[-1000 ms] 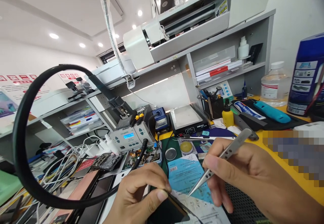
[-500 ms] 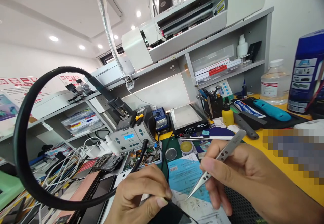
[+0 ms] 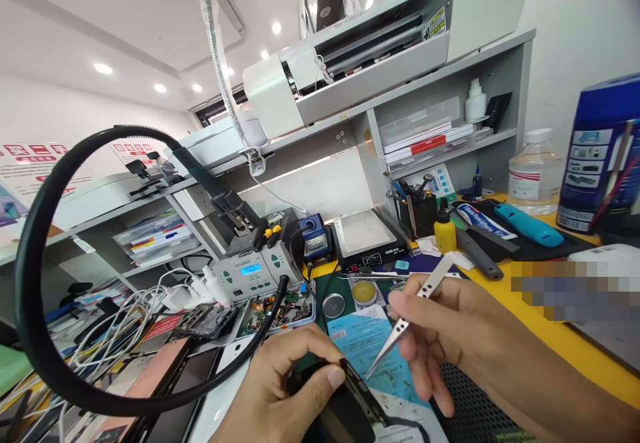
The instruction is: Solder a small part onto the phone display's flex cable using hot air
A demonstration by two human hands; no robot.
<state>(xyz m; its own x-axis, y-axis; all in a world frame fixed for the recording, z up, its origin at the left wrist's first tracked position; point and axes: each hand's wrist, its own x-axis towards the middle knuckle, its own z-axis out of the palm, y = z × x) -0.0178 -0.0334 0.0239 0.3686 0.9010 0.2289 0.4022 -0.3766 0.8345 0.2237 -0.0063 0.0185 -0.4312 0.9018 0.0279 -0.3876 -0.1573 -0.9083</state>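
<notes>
Low in the view, my left hand (image 3: pixel 295 376) pinches the upper edge of a dark, flat phone part (image 3: pixel 345 413) between thumb and fingers. The part is tilted, and a dark strip or cable runs from its lower right. My right hand (image 3: pixel 465 329) holds silver tweezers (image 3: pixel 400 326) with holes along the arms. Their tips point down and left, close to the part's edge; whether they touch it I cannot tell. Beneath lies a blue printed sheet (image 3: pixel 367 336), partly covered by the hands and the part.
A black hose (image 3: pixel 30 276) loops across the left, over stacked phones (image 3: pixel 150 389). Behind are a hot-air station (image 3: pixel 250 273), a tray of small parts (image 3: pixel 300 306), a round tin (image 3: pixel 364 291) and a heating plate (image 3: pixel 367 233). Bottles and tools stand at the right.
My left hand has turned the dark part up, so more of its edge and inner side shows. The tweezers' tips have shifted slightly up and left. The whole view has shifted a little.
</notes>
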